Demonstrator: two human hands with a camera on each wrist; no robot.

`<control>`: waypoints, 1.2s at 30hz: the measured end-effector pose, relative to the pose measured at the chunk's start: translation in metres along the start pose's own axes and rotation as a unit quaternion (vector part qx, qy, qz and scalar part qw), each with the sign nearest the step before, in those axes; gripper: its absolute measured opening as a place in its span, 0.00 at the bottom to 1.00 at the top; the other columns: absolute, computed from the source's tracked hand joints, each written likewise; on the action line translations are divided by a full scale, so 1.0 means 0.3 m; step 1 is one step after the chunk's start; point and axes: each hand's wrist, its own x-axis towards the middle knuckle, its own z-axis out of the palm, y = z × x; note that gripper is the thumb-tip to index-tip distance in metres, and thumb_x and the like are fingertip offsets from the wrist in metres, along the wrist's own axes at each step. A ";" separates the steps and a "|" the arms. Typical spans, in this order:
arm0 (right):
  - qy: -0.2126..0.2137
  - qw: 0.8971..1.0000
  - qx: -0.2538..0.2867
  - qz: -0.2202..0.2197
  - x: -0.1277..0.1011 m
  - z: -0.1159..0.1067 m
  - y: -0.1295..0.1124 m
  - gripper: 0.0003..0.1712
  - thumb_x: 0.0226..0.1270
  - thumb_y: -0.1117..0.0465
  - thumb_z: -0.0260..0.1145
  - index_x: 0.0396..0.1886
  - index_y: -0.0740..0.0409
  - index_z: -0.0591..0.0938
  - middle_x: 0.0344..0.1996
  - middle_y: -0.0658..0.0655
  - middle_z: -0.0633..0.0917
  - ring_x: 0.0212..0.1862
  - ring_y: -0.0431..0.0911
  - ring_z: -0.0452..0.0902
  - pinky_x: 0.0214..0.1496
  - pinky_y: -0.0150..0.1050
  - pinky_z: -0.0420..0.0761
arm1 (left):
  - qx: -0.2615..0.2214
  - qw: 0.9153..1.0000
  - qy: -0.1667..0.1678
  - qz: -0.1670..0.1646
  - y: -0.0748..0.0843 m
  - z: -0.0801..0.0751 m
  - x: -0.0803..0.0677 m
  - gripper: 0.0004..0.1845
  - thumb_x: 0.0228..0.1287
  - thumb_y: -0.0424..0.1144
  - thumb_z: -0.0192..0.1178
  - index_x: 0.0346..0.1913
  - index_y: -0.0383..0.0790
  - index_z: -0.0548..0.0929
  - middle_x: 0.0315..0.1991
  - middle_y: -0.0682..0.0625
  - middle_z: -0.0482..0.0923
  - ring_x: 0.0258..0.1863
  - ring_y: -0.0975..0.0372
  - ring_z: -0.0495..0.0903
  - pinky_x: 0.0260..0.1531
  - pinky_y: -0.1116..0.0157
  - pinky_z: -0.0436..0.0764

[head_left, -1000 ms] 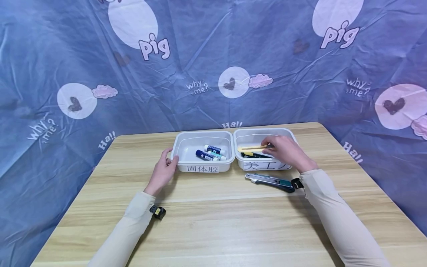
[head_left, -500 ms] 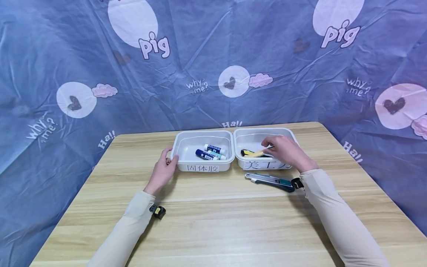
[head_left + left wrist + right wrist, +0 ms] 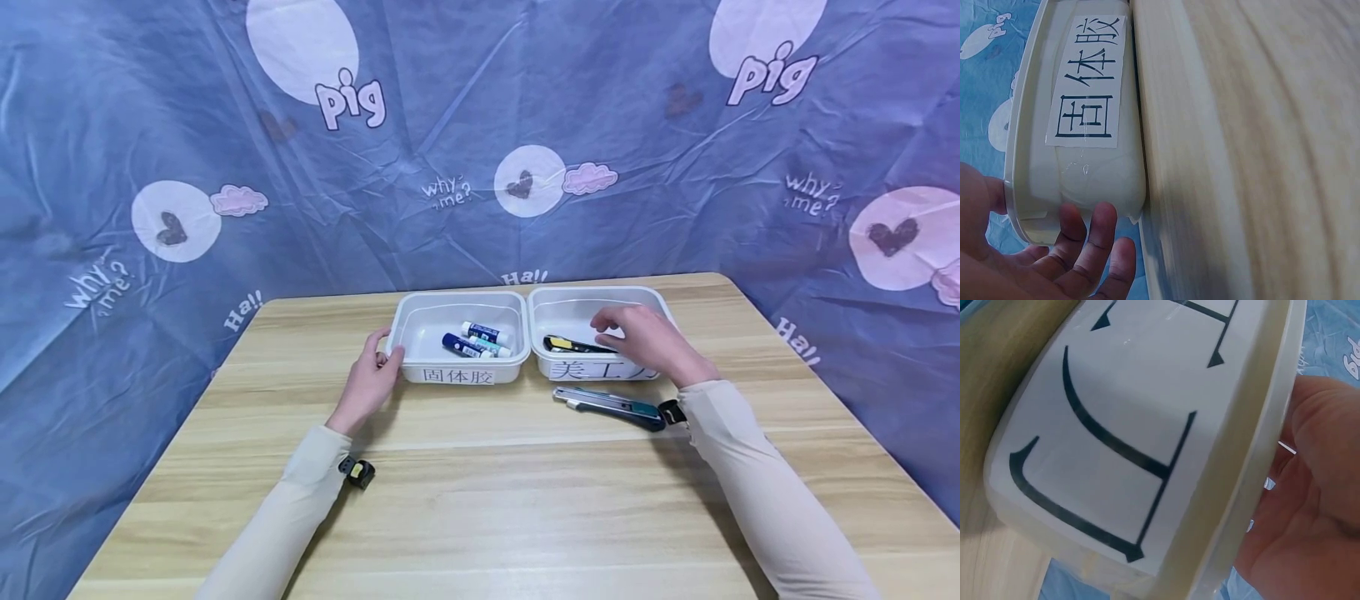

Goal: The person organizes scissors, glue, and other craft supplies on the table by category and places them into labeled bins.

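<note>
Two white bins stand side by side at the table's far middle. The left bin [image 3: 457, 375] [image 3: 1085, 181] holds glue sticks [image 3: 480, 340]. My left hand [image 3: 381, 362] [image 3: 1094, 250] grips its left front corner, thumb over the rim. The right bin [image 3: 592, 368] [image 3: 1122, 425] holds a yellow and black utility knife [image 3: 572, 343]. My right hand [image 3: 621, 329] [image 3: 1310, 487] hovers over that bin with relaxed fingers and holds nothing. A teal utility knife [image 3: 611, 406] lies on the table just in front of the right bin, beside my right wrist.
The wooden table [image 3: 480, 500] spreads wide in front of the bins. A blue printed cloth [image 3: 150, 208] hangs behind and around the table's sides. Small cameras are strapped to both wrists.
My right hand held a yellow knife over the right bin, lowered it and let go; the knife now lies in the bin. The left hand stayed on the left bin.
</note>
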 end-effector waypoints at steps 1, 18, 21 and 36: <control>-0.001 1.000 0.000 0.000 0.001 0.001 0.000 0.11 0.68 0.65 0.71 0.48 0.64 0.87 0.43 0.60 0.90 0.49 0.57 0.85 0.55 0.56 0.80 | 0.000 1.000 0.000 0.000 -0.001 -0.001 0.001 0.29 0.80 0.47 0.50 0.78 0.43 0.60 0.28 0.47 0.76 0.28 0.60 0.75 0.34 0.64 0.73; 0.009 1.000 -0.008 -0.009 -0.006 0.004 -0.020 0.09 0.70 0.61 0.70 0.45 0.62 0.88 0.40 0.58 0.90 0.46 0.54 0.86 0.52 0.54 0.81 | 0.004 1.000 -0.001 0.000 -0.001 -0.008 0.001 0.29 0.80 0.47 0.50 0.78 0.44 0.60 0.26 0.49 0.74 0.26 0.60 0.72 0.31 0.63 0.72; 0.013 1.000 -0.007 -0.012 -0.018 0.000 -0.025 0.09 0.70 0.61 0.69 0.45 0.62 0.88 0.39 0.57 0.90 0.46 0.54 0.85 0.52 0.54 0.81 | 0.002 1.000 -0.002 0.001 0.001 -0.006 0.000 0.29 0.80 0.48 0.50 0.78 0.44 0.60 0.27 0.49 0.74 0.26 0.60 0.72 0.31 0.63 0.72; 0.076 0.994 -0.039 -0.069 -0.110 -0.041 -0.050 0.05 0.67 0.62 0.72 0.41 0.54 0.87 0.35 0.50 0.87 0.40 0.45 0.83 0.43 0.49 0.81 | -0.002 1.000 0.000 0.004 -0.001 -0.004 0.002 0.28 0.81 0.46 0.50 0.77 0.42 0.61 0.26 0.50 0.74 0.26 0.61 0.72 0.33 0.63 0.72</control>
